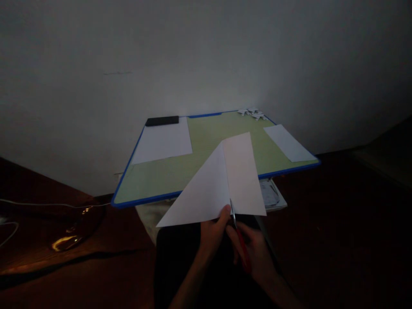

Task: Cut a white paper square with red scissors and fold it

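My left hand (213, 231) pinches the lower edge of a folded white paper sheet (222, 180), held up over the near edge of a small table. The sheet is folded into a triangle with a strip beside it. My right hand (254, 251) grips red-handled scissors (240, 240). Their blades meet the paper's bottom edge along the fold line.
A low green-topped table with a blue rim (144, 199) stands against a white wall. On it lie a white sheet (162, 141), a black phone (162, 121), a narrow paper strip (289, 143) and small folded paper pieces (252, 113). Cables (48, 205) cross the dark floor at left.
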